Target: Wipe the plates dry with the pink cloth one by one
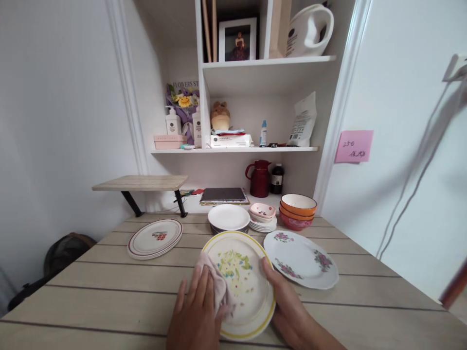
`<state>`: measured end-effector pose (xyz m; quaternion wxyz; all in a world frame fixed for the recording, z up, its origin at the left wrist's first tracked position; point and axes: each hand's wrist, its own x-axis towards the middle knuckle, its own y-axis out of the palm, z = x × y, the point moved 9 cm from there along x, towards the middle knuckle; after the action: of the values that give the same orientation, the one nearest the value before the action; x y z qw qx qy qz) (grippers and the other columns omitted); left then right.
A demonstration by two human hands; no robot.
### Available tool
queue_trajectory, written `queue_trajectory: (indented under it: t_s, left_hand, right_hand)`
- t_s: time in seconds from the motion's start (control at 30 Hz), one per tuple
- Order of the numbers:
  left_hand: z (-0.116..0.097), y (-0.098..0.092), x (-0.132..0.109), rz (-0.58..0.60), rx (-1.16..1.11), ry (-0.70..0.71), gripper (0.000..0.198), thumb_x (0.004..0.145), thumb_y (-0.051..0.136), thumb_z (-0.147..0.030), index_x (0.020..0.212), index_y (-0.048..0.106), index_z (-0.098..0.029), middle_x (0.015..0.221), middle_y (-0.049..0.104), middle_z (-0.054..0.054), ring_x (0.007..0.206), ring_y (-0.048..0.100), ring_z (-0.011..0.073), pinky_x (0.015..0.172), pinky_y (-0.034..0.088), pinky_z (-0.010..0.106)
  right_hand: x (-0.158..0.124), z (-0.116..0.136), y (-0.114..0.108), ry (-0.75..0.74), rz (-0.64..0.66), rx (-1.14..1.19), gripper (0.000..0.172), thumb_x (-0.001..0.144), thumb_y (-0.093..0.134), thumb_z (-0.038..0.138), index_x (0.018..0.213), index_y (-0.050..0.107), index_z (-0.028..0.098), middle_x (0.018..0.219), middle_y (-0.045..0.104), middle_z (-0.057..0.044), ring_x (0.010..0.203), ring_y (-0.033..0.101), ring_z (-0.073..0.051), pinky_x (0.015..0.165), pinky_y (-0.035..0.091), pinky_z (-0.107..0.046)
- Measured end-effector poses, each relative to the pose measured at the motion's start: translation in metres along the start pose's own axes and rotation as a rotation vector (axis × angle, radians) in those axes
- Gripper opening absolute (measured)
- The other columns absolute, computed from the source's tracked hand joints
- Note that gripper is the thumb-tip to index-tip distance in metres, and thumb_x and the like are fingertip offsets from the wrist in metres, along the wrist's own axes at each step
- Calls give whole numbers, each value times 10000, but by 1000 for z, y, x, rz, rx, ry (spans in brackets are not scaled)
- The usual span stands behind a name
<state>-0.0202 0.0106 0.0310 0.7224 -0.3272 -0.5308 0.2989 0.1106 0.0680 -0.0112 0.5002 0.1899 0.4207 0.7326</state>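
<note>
A cream plate (251, 301) with a yellow rim and a flower print is held tilted above the front of the table. My right hand (292, 311) grips its right edge, thumb on the face and the other fingers behind. My left hand (199, 306) presses a pale pink cloth (216, 279) against the plate's left side, fingers laid over the fabric. Just right of the held plate lies a white oval platter (301, 257) with pink flowers. Behind it stands a stack of plates with a plain white one (228, 217) on top.
Stacked red-rimmed plates (146, 238) lie at the left, near a small raised wooden shelf (140, 183). Toward the back right are small pink dishes (262, 210) and stacked orange bowls (297, 209). A laptop (223, 194) and a red jug (259, 180) stand behind.
</note>
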Motion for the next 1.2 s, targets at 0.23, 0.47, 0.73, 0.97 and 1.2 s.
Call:
queue_trajectory:
  t_s: [0.23, 0.47, 0.73, 0.97, 1.2]
  left_hand:
    - [-15, -15, 63, 193, -183, -19, 578, 877, 488, -290, 1413, 368, -109, 1501, 294, 112, 1383, 300, 292, 1083, 341, 508]
    - [-17, -29, 91, 147, -381, 24, 482, 862, 537, -294, 1321, 480, -156, 1415, 482, 104, 1312, 405, 262, 1085, 320, 447]
    - [-4, -44, 114, 304, -613, 26, 310, 761, 646, -279, 1068, 633, -236, 1127, 648, 58, 1120, 513, 276, 1000, 310, 450]
    - [19, -33, 114, 435, -807, -70, 363, 742, 617, -421, 1073, 641, -275, 953, 707, 36, 836, 624, 228, 744, 432, 305]
    - [48, -20, 98, 394, -1055, -280, 277, 754, 575, -351, 956, 668, -186, 925, 709, 43, 827, 619, 205, 717, 448, 272]
  right_hand:
    - [-8, -2, 15, 9, 57, -82, 501, 860, 566, 439, 1201, 605, 74, 1094, 700, -169, 1036, 651, -281, 979, 441, -417]
    - [-7, -4, 12, 15, 53, -119, 518, 852, 575, 440, 1199, 601, 56, 1046, 713, -186, 988, 669, -294, 956, 449, -428]
    - [-11, -5, 21, 6, 110, -196, 477, 846, 584, 450, 1151, 630, 86, 1029, 720, -176, 971, 676, -291, 939, 461, -435]
    - [-11, -5, 20, 9, 120, -180, 446, 842, 613, 390, 1166, 617, 83, 1034, 715, -190, 946, 686, -286, 929, 468, -447]
    - [-9, 5, 14, -23, 48, -138, 514, 804, 657, 402, 1202, 598, 83, 1042, 714, -185, 963, 680, -297, 945, 468, -460]
